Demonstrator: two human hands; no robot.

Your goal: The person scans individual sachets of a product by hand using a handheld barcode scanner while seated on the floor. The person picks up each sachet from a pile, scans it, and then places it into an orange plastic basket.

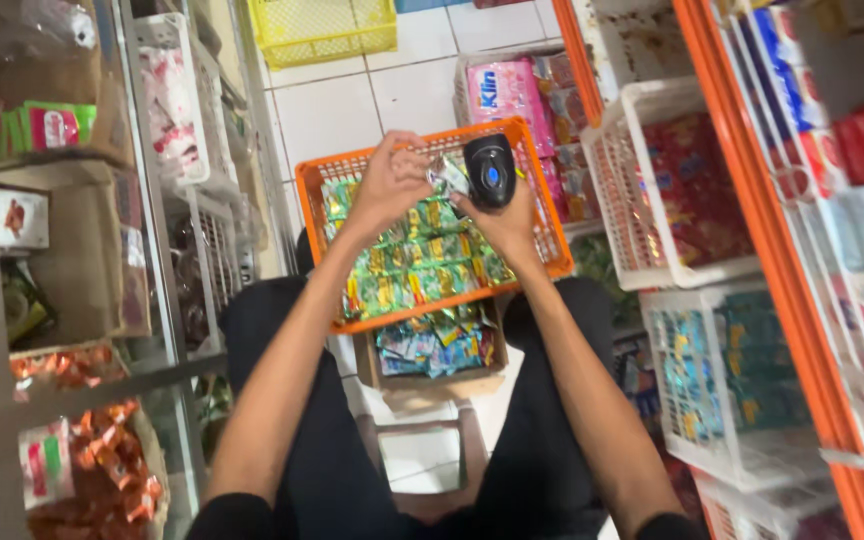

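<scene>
My right hand (505, 222) grips a black handheld scanner (490, 170) with a blue button, held over an orange plastic basket (532, 140) that rests on my lap. My left hand (389, 183) pinches a small shiny sachet (448, 175) right beside the scanner's head. The basket is filled with several green and yellow snack sachets (422, 265). Below it, between my knees, a brown cardboard box (432, 380) holds more small sachets in blue and green.
White wire baskets (632, 150) of packaged goods hang on an orange rack at the right. Shelves with boxes and packets (62, 250) stand at the left. A yellow basket (322, 30) and pink packets (507, 90) sit on the white tiled floor ahead.
</scene>
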